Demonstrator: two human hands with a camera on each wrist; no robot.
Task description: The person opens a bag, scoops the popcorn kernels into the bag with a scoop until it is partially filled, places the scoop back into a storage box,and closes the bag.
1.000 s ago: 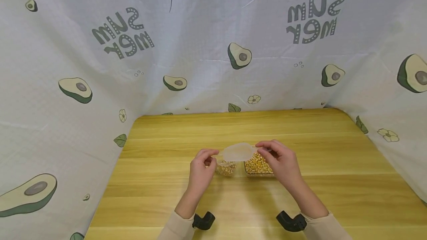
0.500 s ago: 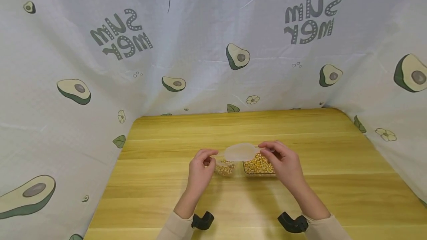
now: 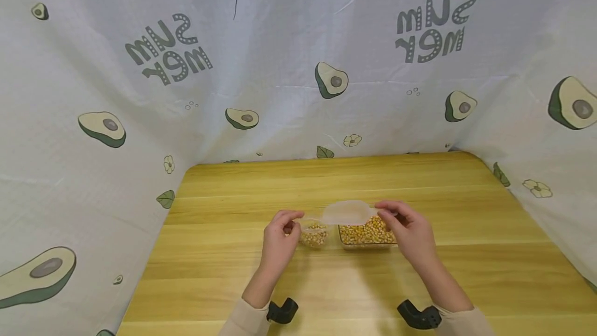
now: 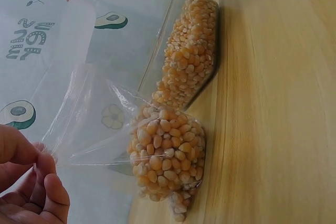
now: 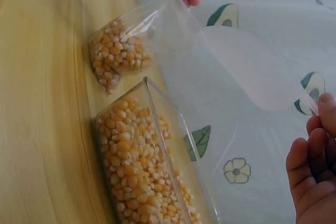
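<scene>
While the left hand point(image 3: 280, 236) pinches the upper edge of the clear bag point(image 4: 97, 129), presumably to spread its mouth, the right hand point(image 3: 412, 231) grips the pale scoop point(image 3: 346, 213) near that opening; the bag rests on the tabletop point(image 3: 210, 274) beside the kernel-filled container point(image 3: 366, 246). Left wrist's view shows creased film the head view barely reveals

The head camera looks forward and down from above the wooden table point(image 3: 210, 274), far enough back to include the avocado-print curtain point(image 3: 280, 56). Both wrist cameras look low and close across the table, tipped sideways in opposite directions, sharing the bag of corn kernels point(image 4: 142, 145) and the clear container point(image 5: 167, 153).
</scene>
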